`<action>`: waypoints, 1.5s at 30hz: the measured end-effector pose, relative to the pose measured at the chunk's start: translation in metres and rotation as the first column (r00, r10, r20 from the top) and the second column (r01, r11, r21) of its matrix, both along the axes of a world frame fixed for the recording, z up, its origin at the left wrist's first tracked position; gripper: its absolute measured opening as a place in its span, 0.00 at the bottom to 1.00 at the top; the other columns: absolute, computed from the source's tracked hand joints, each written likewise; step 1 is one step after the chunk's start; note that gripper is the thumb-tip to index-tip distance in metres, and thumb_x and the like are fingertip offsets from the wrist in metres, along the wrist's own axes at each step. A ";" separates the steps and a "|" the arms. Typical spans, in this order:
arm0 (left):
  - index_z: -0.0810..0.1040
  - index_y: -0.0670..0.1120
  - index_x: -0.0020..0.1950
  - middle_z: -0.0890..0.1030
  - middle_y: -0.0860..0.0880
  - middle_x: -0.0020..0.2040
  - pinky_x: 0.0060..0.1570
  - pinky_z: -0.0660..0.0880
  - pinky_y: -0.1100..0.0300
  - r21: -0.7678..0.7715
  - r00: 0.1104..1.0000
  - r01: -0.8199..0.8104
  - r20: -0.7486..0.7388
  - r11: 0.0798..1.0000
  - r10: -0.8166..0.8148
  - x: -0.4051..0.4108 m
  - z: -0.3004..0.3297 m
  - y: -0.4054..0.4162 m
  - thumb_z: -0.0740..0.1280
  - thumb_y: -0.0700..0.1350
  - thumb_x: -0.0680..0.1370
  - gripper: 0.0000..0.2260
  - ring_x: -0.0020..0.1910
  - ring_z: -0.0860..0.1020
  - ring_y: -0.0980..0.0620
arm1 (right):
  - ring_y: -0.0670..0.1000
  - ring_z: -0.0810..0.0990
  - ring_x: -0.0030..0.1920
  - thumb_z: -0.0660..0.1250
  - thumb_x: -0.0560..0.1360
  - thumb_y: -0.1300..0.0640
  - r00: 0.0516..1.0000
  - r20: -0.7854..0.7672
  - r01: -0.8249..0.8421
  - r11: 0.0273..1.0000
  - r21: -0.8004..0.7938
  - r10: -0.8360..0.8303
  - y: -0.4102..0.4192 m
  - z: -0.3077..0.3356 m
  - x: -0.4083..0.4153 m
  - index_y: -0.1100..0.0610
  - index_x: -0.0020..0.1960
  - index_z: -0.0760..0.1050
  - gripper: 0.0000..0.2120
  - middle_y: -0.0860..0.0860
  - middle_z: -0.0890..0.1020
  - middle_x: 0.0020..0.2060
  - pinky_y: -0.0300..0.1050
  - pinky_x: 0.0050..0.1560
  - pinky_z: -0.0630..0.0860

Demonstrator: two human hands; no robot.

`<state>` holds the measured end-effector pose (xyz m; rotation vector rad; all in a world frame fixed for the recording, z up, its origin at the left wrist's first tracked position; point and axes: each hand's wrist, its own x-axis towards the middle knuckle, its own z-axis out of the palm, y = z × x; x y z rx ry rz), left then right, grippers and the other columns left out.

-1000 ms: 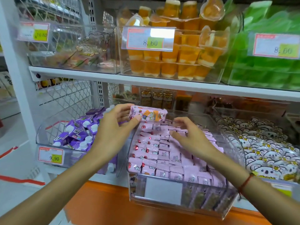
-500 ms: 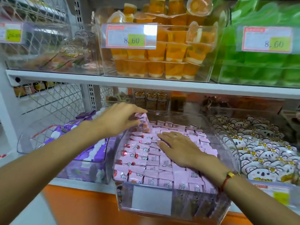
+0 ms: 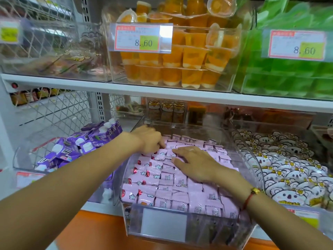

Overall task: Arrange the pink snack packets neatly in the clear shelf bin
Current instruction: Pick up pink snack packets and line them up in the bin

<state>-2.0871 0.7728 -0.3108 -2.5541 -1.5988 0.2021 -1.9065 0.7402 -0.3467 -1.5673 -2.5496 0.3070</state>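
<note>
- Pink snack packets (image 3: 180,192) fill clear bin (image 3: 252,159) at 6 o'clock on lower shelf, laid in rows
- right hand (image 3: 196,165) flat on packets at bin centre, fingers straight and relaxed, pressing down
- left hand (image 3: 149,139) at bin's 11 o'clock corner, fingertips curled down into packets; grasp on one cannot tell
- purple packs (image 3: 72,150) at 9 o'clock, orange jelly cups (image 3: 180,56) at 12 o'clock
</note>
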 end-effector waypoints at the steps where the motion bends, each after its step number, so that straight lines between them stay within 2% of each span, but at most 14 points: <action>1: 0.74 0.58 0.66 0.73 0.53 0.69 0.60 0.64 0.55 -0.003 1.000 0.002 0.010 1.000 -0.002 -0.001 0.001 0.000 0.55 0.41 0.81 0.19 0.66 0.71 0.48 | 0.53 0.66 0.70 0.55 0.80 0.45 0.999 -0.034 0.004 1.000 -0.004 -0.004 0.003 0.006 0.000 0.50 0.72 0.66 0.22 0.50 0.69 0.71 0.51 0.69 0.64; 4: 0.78 0.56 0.63 0.78 0.56 0.63 0.47 0.68 0.61 0.012 0.973 -0.031 0.230 0.999 0.027 -0.003 0.002 0.003 0.59 0.41 0.80 0.16 0.56 0.76 0.53 | 0.55 0.72 0.64 0.59 0.79 0.49 0.991 -0.131 0.030 0.990 0.139 -0.012 0.010 0.015 -0.004 0.51 0.67 0.72 0.18 0.53 0.74 0.66 0.51 0.63 0.70; 7: 0.77 0.53 0.61 0.79 0.53 0.59 0.48 0.70 0.61 0.068 0.902 -0.095 0.428 0.993 0.057 -0.001 0.000 0.014 0.61 0.42 0.79 0.13 0.54 0.76 0.53 | 0.55 0.66 0.68 0.55 0.80 0.45 0.999 -0.033 -0.029 0.987 0.159 0.035 0.013 0.004 -0.007 0.48 0.72 0.64 0.22 0.51 0.67 0.71 0.52 0.68 0.63; 11: 0.76 0.51 0.62 0.78 0.48 0.62 0.55 0.71 0.59 0.094 0.938 -0.123 0.337 0.988 0.085 0.006 -0.005 0.033 0.62 0.45 0.79 0.12 0.58 0.76 0.48 | 0.53 0.62 0.71 0.51 0.80 0.40 0.999 0.027 -0.037 0.997 0.070 0.035 0.019 -0.003 -0.006 0.46 0.74 0.60 0.25 0.48 0.64 0.73 0.50 0.70 0.58; 15: 0.78 0.49 0.61 0.79 0.48 0.59 0.54 0.73 0.57 0.046 0.964 -0.121 0.245 0.992 0.106 0.007 -0.007 0.041 0.66 0.48 0.77 0.13 0.54 0.77 0.48 | 0.53 0.61 0.72 0.51 0.79 0.38 0.999 0.020 -0.036 0.999 0.035 0.035 0.020 0.000 -0.005 0.45 0.74 0.60 0.26 0.47 0.63 0.73 0.51 0.71 0.58; 19: 0.81 0.48 0.56 0.82 0.49 0.54 0.48 0.78 0.57 -0.034 0.942 -0.119 0.311 0.992 0.123 0.003 -0.002 0.043 0.67 0.47 0.76 0.09 0.47 0.80 0.50 | 0.52 0.59 0.72 0.51 0.78 0.37 0.998 0.055 -0.032 0.998 0.046 0.029 0.020 -0.003 -0.006 0.44 0.74 0.59 0.26 0.47 0.62 0.73 0.50 0.70 0.56; 23: 0.83 0.49 0.52 0.83 0.51 0.51 0.47 0.75 0.60 0.109 0.904 -0.146 0.419 0.983 0.087 0.002 0.000 0.036 0.67 0.47 0.77 0.07 0.46 0.79 0.51 | 0.51 0.57 0.73 0.51 0.78 0.36 0.999 0.048 -0.024 1.000 0.007 0.024 0.020 -0.002 -0.006 0.43 0.74 0.58 0.27 0.46 0.61 0.74 0.49 0.70 0.55; 27: 0.81 0.47 0.51 0.81 0.48 0.52 0.39 0.73 0.62 0.178 0.665 -0.242 0.746 0.954 0.029 0.000 0.005 0.025 0.66 0.44 0.78 0.05 0.42 0.78 0.51 | 0.52 0.55 0.74 0.51 0.77 0.35 0.998 0.054 -0.020 0.999 -0.037 0.022 0.025 0.000 -0.004 0.42 0.74 0.57 0.27 0.46 0.60 0.75 0.50 0.71 0.54; 31: 0.78 0.45 0.51 0.81 0.45 0.54 0.48 0.78 0.51 0.114 0.372 -0.305 0.928 0.946 0.008 -0.002 0.006 0.004 0.64 0.43 0.79 0.04 0.49 0.80 0.47 | 0.54 0.57 0.74 0.51 0.77 0.35 0.997 0.072 -0.007 0.998 -0.056 0.011 0.025 0.001 -0.007 0.42 0.75 0.57 0.28 0.47 0.59 0.75 0.51 0.71 0.54; 35: 0.78 0.42 0.54 0.81 0.44 0.52 0.50 0.77 0.55 -0.001 -0.053 -0.453 0.998 0.891 -0.025 -0.004 0.008 -0.026 0.63 0.41 0.80 0.07 0.52 0.80 0.45 | 0.53 0.70 0.68 0.63 0.77 0.44 0.980 -0.200 0.005 1.000 -0.031 -0.011 0.014 0.009 -0.006 0.50 0.72 0.63 0.26 0.51 0.70 0.70 0.50 0.67 0.68; 38: 0.76 0.38 0.53 0.81 0.41 0.52 0.59 0.75 0.48 -0.091 -0.309 -0.474 0.948 0.876 -0.069 -0.009 0.001 -0.060 0.64 0.43 0.80 0.08 0.53 0.79 0.45 | 0.54 0.68 0.69 0.66 0.76 0.51 0.916 -0.395 0.122 0.985 0.124 -0.064 0.001 0.014 -0.009 0.55 0.73 0.61 0.28 0.54 0.68 0.70 0.48 0.67 0.66; 40: 0.78 0.41 0.52 0.82 0.44 0.48 0.58 0.76 0.48 -0.124 -0.383 -0.445 0.921 0.887 -0.063 -0.012 -0.001 -0.084 0.64 0.43 0.80 0.07 0.49 0.80 0.47 | 0.50 0.65 0.69 0.69 0.74 0.49 0.831 -0.556 0.138 0.975 0.174 -0.018 -0.017 0.017 -0.013 0.52 0.74 0.58 0.33 0.50 0.65 0.72 0.45 0.67 0.65; 42: 0.80 0.44 0.47 0.83 0.49 0.41 0.50 0.80 0.57 -0.137 -0.416 -0.402 0.908 0.905 -0.047 -0.014 -0.001 -0.102 0.64 0.42 0.80 0.06 0.42 0.80 0.54 | 0.42 0.64 0.66 0.71 0.71 0.44 0.755 -0.643 0.044 0.969 0.243 0.127 -0.039 0.023 -0.019 0.47 0.74 0.56 0.38 0.44 0.63 0.71 0.33 0.63 0.63; 45: 0.81 0.47 0.42 0.84 0.50 0.40 0.34 0.78 0.68 -0.192 -0.478 -0.289 0.878 0.938 0.032 -0.014 -0.001 -0.122 0.63 0.41 0.80 0.09 0.37 0.81 0.57 | 0.38 0.71 0.58 0.72 0.71 0.48 0.718 -0.607 -0.046 0.893 0.448 0.342 -0.063 0.029 -0.024 0.50 0.67 0.67 0.27 0.44 0.72 0.62 0.29 0.54 0.67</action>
